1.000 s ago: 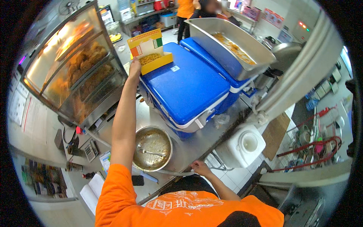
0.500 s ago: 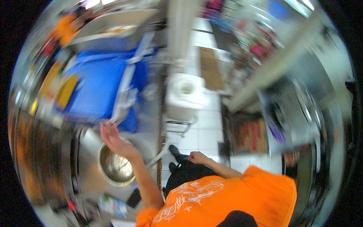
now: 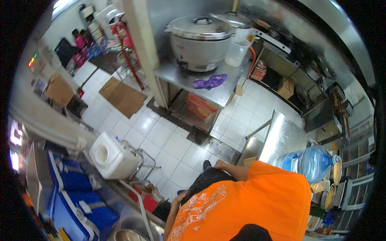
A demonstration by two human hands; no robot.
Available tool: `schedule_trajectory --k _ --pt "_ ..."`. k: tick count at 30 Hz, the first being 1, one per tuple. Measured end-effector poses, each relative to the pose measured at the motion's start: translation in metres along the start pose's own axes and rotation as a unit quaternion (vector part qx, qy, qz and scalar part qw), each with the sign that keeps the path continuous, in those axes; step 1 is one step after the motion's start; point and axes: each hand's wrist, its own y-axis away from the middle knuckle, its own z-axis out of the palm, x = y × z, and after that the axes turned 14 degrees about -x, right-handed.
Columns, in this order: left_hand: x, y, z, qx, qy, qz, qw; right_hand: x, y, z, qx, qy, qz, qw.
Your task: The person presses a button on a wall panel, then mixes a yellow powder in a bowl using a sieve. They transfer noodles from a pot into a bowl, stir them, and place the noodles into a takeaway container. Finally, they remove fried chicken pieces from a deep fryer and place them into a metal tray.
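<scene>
Tiles (image 3: 159, 138) run mid-frame and I've got left hand (image 3: 176, 201) and right hand (image 3: 220, 164) apart by the pants (image 3: 210, 180), lower centre, probably just resting, can't tell if gripping, cloth (image 3: 210, 82) beside the cooker (image 3: 199, 46) up top, maybe for hot lids.

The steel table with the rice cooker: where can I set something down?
Bare patches lie between the post and the purple bundle, and right of the bundle, before the plastic container. The table is crowded behind: rice cooker, container and lidded pot stand close.
</scene>
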Motion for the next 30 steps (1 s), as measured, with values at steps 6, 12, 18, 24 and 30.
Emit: schedule_trajectory --k 6,12,18,24,30 --pt "0.078 -0.184 -0.047 0.123 0.195 -0.118 0.966 0.174 0.01 -0.101 0.018 -0.071 -0.039 0.997" --pt "0.303 -0.382 -0.07 0.056 0.076 -0.086 0.992 0.267 0.02 -0.268 0.179 -0.255 -0.005 0.95" --pt "0.503 -0.554 -0.033 -0.052 -0.176 -0.175 0.967 0.339 0.03 -0.422 0.321 -0.407 -0.139 0.844" --pt "0.657 -0.765 -0.053 -0.218 -0.305 -0.191 0.907 0.509 0.015 -0.558 0.276 -0.429 -0.006 0.86" --pt "0.811 -0.943 -0.04 -0.343 -0.291 -0.261 0.854 0.679 0.068 -0.656 0.366 -0.504 0.015 0.782"
